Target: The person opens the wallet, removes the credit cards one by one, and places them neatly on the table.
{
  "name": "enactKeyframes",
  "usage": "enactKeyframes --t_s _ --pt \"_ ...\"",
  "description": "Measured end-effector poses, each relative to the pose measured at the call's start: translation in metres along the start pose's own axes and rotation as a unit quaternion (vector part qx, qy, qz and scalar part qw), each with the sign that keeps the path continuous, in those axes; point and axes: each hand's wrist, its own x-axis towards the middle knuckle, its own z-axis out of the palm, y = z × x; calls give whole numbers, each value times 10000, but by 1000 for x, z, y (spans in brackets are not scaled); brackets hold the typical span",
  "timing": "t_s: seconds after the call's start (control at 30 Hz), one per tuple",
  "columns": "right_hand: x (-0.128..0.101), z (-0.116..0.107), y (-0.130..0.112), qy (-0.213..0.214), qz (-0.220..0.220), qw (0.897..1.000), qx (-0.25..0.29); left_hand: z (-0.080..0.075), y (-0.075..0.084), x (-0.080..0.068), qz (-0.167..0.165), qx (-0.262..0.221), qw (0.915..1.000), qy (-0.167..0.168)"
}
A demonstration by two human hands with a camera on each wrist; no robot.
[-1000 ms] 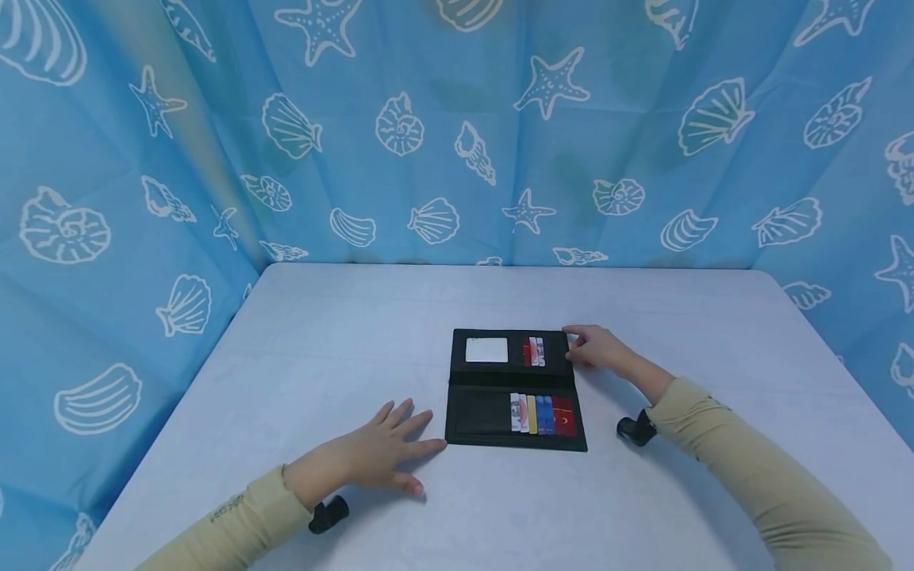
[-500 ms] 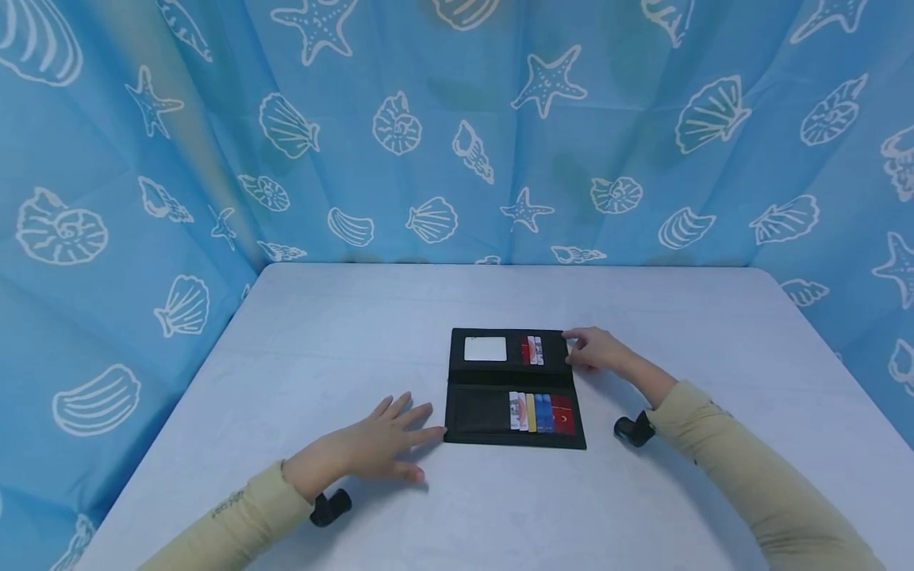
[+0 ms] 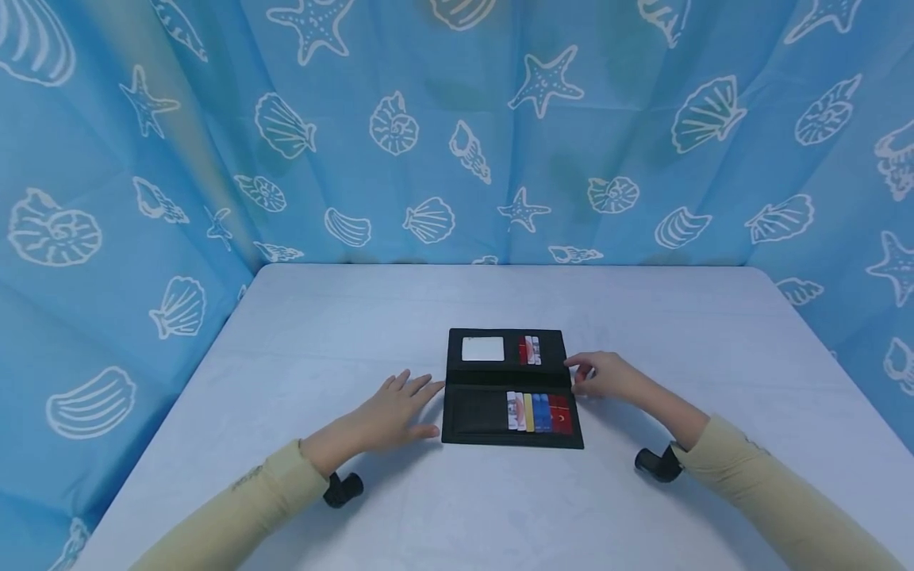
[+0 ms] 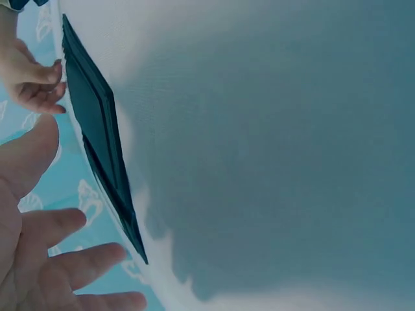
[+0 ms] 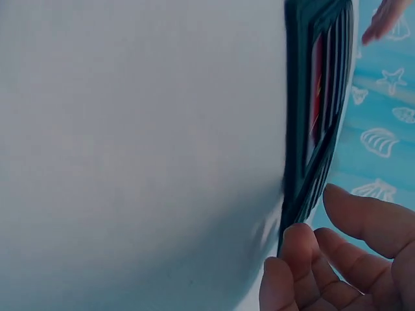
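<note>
- Wallet (image 3: 508,377): black, lying open on the bench (image 3: 357,309), midway between its two far corners and well in from the far edge; the fold runs roughly parallel to that edge.
- Cards (image 3: 539,413): a row filling the right part of the nearer half; a smaller row shows in the farther half.
- Left hand (image 3: 389,412): fingers spread, tips at the wallet's left edge; contact uncertain.
- Right hand (image 3: 603,377): fingers loosely bent, tips parted at the right edge beside the fold; no pinch evident.
- Step in hand, as judged: steadying or squaring the opened wallet.
- Next move, as judged: calls for even, light guidance from both sides, keeping the cards seated.
</note>
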Motion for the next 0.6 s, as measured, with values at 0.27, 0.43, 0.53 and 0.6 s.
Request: enactKeyframes --t_s 0.27,0.43,0.53,0.6 --pt "-17 12 -6 -119 99 9998 148 0 5 13 24 -329 9994 40" --pt "-25 20 -7 -186 27 9997 160 2 11 19 -119 -365 9991 154" --pt "-28 24 -8 -253 -89 9994 231 3 13 23 -233 -284 9992 146" --pt "-29 26 -8 -263 -137 9992 277 4 14 26 -220 -203 9995 128"
